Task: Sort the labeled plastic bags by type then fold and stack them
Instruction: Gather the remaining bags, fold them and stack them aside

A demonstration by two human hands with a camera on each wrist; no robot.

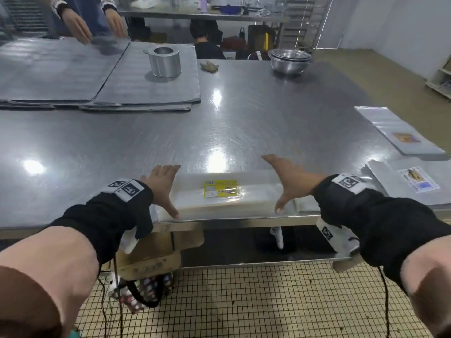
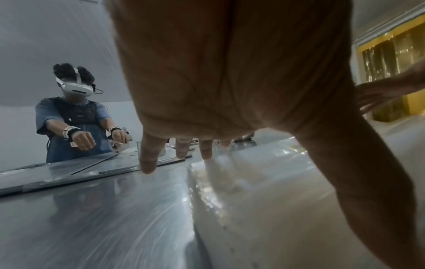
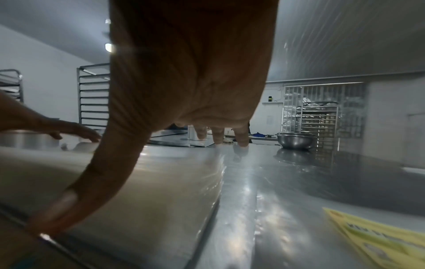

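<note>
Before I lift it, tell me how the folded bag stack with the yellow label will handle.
The folded bag stack looks thin, glossy film, so probably floppy and light. Its layers may slide apart on the polished steel table, which likely explains why both hands flank it.

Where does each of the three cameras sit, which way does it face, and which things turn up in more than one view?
Head: worn high, faces forward and down at the table; both forearms, left hand and right hand flank the bag.
Left wrist: under the left hand, faces along its fingers across the table.
Right wrist: under the right hand, faces the same way.
Shared: bag, bowls and cylinder.
</note>
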